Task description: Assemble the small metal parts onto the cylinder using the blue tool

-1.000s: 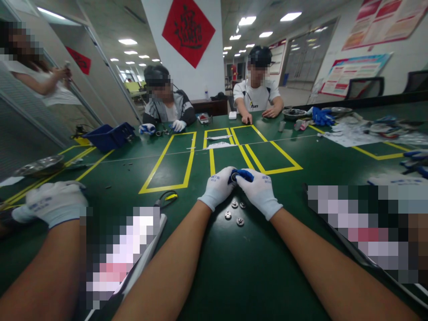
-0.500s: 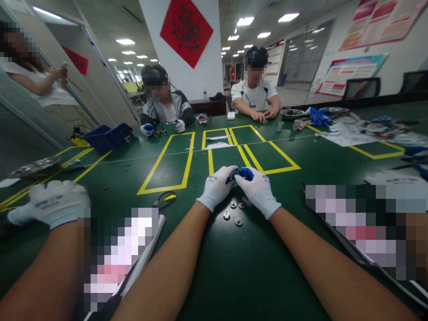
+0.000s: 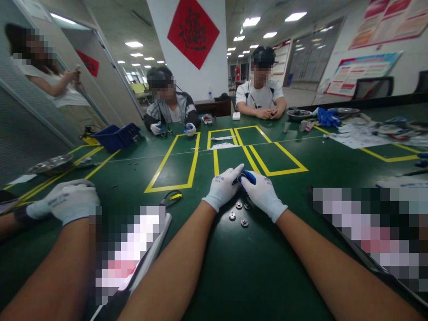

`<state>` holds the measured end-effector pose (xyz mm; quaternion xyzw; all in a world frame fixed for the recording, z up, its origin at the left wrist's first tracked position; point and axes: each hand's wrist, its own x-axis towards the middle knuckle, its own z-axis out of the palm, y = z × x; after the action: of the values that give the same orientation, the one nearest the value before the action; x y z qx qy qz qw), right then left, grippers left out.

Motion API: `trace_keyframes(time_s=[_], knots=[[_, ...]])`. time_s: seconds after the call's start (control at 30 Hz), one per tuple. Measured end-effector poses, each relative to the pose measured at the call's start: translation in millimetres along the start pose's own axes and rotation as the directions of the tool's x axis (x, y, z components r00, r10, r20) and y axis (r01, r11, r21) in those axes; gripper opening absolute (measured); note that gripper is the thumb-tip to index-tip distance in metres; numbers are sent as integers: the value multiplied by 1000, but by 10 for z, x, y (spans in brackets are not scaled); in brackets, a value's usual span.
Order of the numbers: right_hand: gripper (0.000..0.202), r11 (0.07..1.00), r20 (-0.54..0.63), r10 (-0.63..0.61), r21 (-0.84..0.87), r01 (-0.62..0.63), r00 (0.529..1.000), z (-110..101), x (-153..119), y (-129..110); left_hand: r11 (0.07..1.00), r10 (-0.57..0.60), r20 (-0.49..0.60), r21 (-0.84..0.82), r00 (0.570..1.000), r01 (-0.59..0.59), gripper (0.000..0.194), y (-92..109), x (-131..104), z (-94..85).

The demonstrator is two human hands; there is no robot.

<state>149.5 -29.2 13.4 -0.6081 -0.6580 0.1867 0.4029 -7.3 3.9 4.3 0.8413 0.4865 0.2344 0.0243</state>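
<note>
My left hand, in a white glove with blue fingertips, meets my right hand above the green table. Between the fingers of both hands is a small dark ring-shaped part, mostly covered by the gloves. Several small round metal parts lie on the table just below the hands, among them a front one and a left one.
Neighbours' gloved hands work at the left edge. Yellow tape frames mark the table ahead. Beyond are a blue bin, two seated people, and papers at the right. A cable loop lies left of my hands.
The whole view has shifted slightly, moving the scene to the right. My left index finger now points up more, and my fingers have shifted around the held part.
</note>
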Motion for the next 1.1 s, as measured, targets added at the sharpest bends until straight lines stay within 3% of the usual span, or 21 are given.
trace_keyframes(time_s=[0.3,0.47,0.77,0.97,1.1], knots=[[35,999,27,-35,-5,35,999,-23,2,-16,1000,1,-27,2,1000,-1,56,-2,-6,7],[30,999,68,-36,-25,37,997,-42,16,-18,1000,17,-39,-7,999,-17,57,-11,-9,36],[24,998,-34,58,-8,-59,998,-66,35,20,993,4,-48,-114,999,-9,65,-104,3,46],[31,979,-110,152,152,-134,982,-86,65,95,980,-108,-103,-176,989,89,34,-169,34,55],[27,958,-105,152,261,-120,983,-49,84,122,979,-135,-67,-165,989,123,28,-142,43,62]])
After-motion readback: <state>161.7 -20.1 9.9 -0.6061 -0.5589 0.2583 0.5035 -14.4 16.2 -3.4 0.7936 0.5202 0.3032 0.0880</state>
